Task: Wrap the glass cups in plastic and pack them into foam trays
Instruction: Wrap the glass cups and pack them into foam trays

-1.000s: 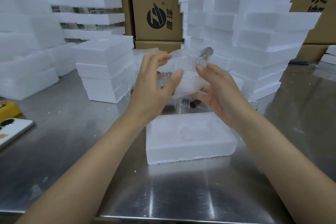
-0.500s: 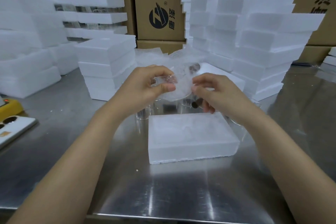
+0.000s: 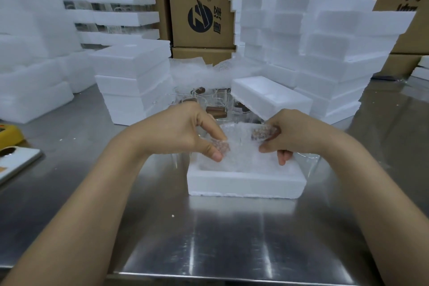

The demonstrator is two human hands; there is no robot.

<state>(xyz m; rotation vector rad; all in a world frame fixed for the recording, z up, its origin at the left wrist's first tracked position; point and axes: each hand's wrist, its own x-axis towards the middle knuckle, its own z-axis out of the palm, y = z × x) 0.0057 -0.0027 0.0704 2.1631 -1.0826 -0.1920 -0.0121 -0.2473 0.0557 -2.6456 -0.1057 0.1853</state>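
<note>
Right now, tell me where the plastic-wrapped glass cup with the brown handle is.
Centre of the head view: the plastic-wrapped glass cup is held between the left hand and right hand, at the open top of the white foam tray.

Two hands, left and right; one plastic-wrapped clear glass cup; one open white foam tray; two brown cardboard boxes, upper and lower, at centre; stacked white foam blocks, too many to count

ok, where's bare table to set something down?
Bare table between the foam tray and the near edge, and left of it up to the foam stack. Crowded behind the tray: glass cups. Left hand and right hand hold the wrapped cup at it.
</note>
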